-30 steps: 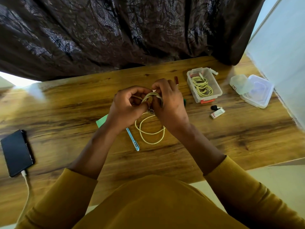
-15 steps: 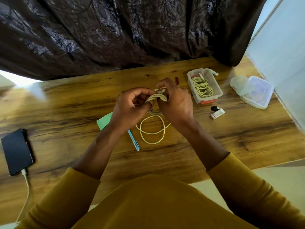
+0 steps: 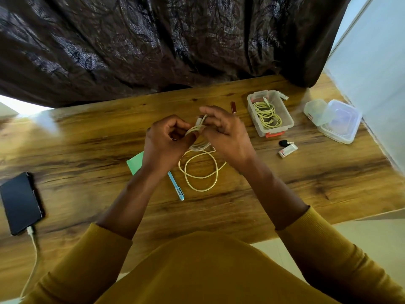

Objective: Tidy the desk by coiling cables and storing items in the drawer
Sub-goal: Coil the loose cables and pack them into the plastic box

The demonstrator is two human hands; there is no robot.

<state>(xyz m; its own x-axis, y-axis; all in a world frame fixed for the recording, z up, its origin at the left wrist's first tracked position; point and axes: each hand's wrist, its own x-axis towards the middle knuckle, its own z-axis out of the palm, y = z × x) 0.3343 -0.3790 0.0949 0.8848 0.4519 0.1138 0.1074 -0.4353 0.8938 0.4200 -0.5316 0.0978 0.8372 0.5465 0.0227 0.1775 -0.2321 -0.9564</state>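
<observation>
Above the middle of the wooden desk (image 3: 306, 172), my left hand (image 3: 164, 143) and my right hand (image 3: 225, 132) both grip a pale yellow cable (image 3: 200, 170). Part of it is wound into a small coil between my fingers. The loose remainder hangs down and lies in two loops on the desk below my hands. A white plug end sticks up between my fingertips. To the right stands a clear plastic box (image 3: 285, 125) with a second coiled yellow cable (image 3: 266, 115) inside.
A blue pen (image 3: 176, 186) and a green paper (image 3: 135, 162) lie under my left wrist. A phone (image 3: 19, 202) on a white charging cable (image 3: 32, 260) sits far left. A clear lidded container (image 3: 337, 121), small black and white items (image 3: 287, 148) and a dark curtain (image 3: 175, 40) are around.
My hands have risen a little and turned the coil. My right fingers have loosened and spread over the top, and the plug end now sticks up. The loose loops have shifted slightly.
</observation>
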